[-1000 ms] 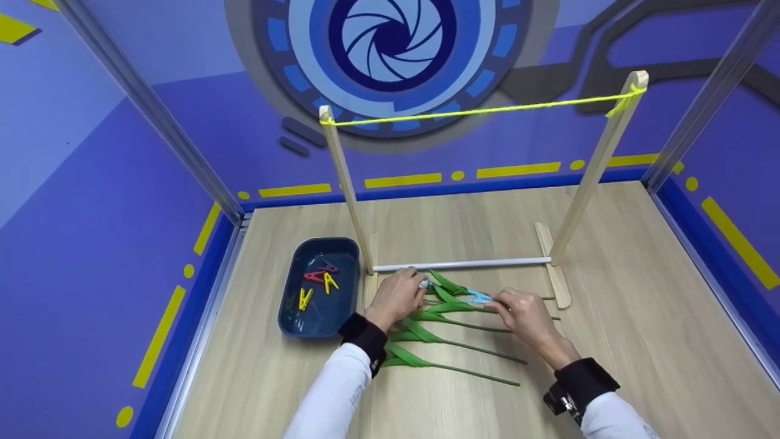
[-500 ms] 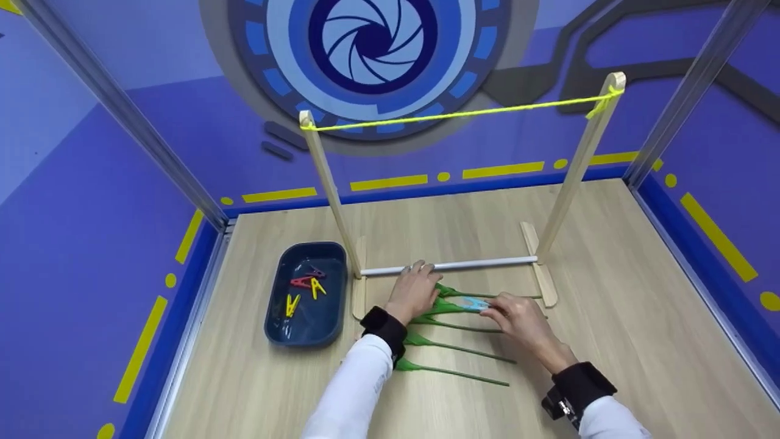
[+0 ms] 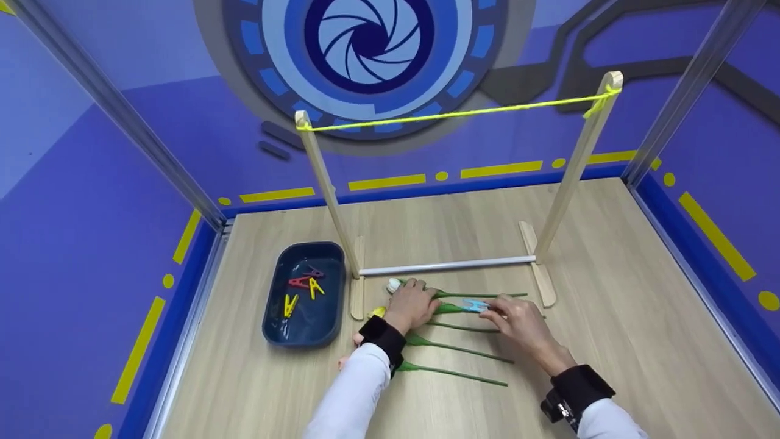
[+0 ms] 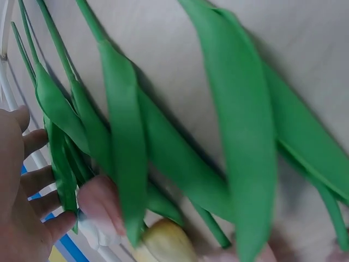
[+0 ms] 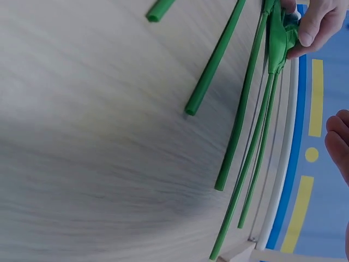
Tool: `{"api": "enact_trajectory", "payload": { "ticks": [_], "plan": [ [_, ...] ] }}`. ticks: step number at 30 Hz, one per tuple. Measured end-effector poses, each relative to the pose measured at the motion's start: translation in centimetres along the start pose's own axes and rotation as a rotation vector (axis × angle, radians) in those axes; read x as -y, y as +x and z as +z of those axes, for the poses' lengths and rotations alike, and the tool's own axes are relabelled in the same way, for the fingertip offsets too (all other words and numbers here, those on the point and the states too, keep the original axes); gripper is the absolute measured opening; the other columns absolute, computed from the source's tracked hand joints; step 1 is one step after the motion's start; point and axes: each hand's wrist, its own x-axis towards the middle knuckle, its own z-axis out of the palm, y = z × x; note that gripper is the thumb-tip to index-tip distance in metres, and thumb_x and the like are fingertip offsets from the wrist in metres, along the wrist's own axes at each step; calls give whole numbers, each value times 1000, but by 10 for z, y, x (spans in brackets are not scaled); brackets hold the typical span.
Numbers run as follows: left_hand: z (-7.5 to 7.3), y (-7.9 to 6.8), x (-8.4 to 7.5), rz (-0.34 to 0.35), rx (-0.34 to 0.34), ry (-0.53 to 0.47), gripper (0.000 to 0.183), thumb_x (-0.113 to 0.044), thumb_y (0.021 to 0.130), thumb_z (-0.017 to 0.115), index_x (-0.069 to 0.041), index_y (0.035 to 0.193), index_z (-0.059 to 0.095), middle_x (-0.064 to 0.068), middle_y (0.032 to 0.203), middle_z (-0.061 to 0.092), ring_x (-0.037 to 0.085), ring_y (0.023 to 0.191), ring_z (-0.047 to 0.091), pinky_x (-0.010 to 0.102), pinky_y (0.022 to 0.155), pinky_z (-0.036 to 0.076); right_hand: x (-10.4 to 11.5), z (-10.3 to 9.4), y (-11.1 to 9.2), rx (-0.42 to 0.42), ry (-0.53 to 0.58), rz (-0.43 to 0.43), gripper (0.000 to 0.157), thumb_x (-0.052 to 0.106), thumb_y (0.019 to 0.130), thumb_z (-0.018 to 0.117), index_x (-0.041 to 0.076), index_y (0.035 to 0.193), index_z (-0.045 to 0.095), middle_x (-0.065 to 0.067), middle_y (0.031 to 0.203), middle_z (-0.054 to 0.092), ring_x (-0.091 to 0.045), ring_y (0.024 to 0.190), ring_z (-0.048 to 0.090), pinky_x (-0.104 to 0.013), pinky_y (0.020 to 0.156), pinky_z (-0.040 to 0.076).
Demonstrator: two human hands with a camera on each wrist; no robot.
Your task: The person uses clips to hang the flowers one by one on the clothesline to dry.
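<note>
In the head view my left hand lies over the leaves of artificial tulips on the table. Its fingers are spread and touch a green leaf in the left wrist view. Left of that hand shows a white tulip; a yellow tulip and pink tulips are partly covered by hand and wrist. My right hand pinches a light blue clothespin beside the leaf of the second tulip from the back. Whether the clothespin grips the stem, I cannot tell.
A dark blue tray with several red, yellow and purple clothespins stands at the left. Behind the hands rises a wooden frame with a yellow string across its top and a white rod low down. Patterned walls enclose the table.
My left hand shifted right over the leaves, and the white tulip's stem slid a little left. Its white flower now shows left of the hand. The right hand keeps the clothespin near the leaves.
</note>
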Motion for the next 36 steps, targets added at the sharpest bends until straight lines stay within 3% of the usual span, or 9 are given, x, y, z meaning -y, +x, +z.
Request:
{"api": "enact_trajectory", "payload": {
  "ticks": [10, 17, 36],
  "plan": [
    [1, -12, 18, -80, 15, -10, 43, -43, 105, 41, -21, 137, 59, 10, 132, 61, 29, 126, 54, 43, 101, 48, 1, 4, 1, 9, 18, 0, 15, 11, 76, 83, 7, 87, 74, 2, 74, 67, -7, 65, 66, -17, 57, 51],
    [3, -20, 26, -140, -13, -3, 36, -35, 105, 45, -20, 132, 62, 10, 125, 64, 28, 116, 58, 44, 91, 53, 2, 5, -1, 27, 42, 26, 14, 11, 76, 83, 8, 87, 74, 4, 74, 66, -4, 66, 66, -13, 58, 49],
    [11, -48, 18, -127, -52, 112, 26, -23, 98, 58, -21, 124, 65, 8, 117, 66, 26, 101, 62, 37, 74, 56, 2, 11, -6, 1, 38, 8, 18, 10, 74, 84, 5, 87, 74, -1, 76, 69, -13, 67, 70, -21, 60, 54]
  ]
}}
